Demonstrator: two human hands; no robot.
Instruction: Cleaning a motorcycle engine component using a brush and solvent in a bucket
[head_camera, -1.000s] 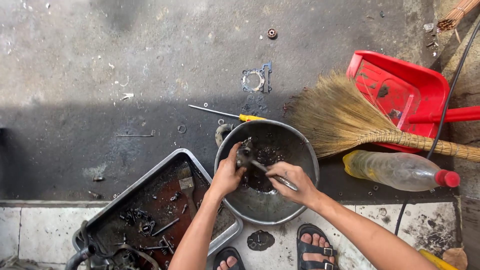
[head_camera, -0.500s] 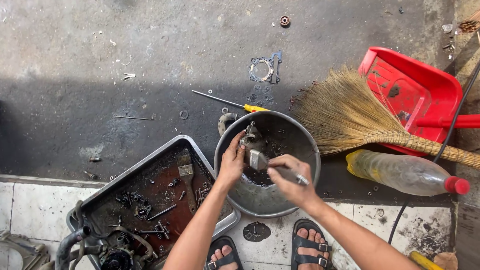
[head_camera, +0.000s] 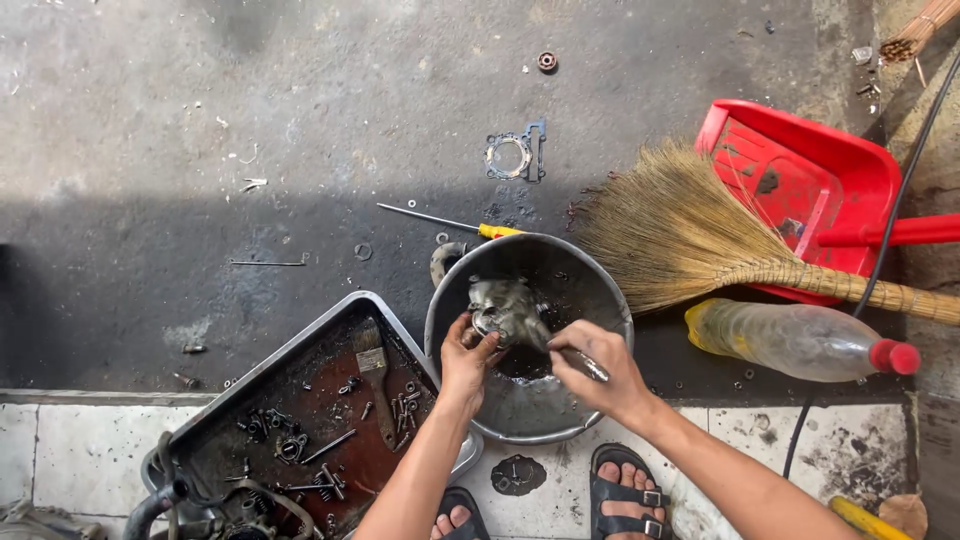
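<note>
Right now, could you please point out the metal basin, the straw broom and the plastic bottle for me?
metal basin (head_camera: 520, 425): head view, on the bare inner wall near the front rim.
straw broom (head_camera: 665, 230): head view, on the spread bristles.
plastic bottle (head_camera: 790, 342): head view, on the clear body.

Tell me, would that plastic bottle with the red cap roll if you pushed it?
Probably: the plastic bottle lies on its side on the floor and looks round. It seems mostly empty, so likely light. The broom beside it might stop it.

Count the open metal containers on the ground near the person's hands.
2: a round metal bowl under both hands, and a rectangular tray of small parts to its left. None seems hidden.
</note>
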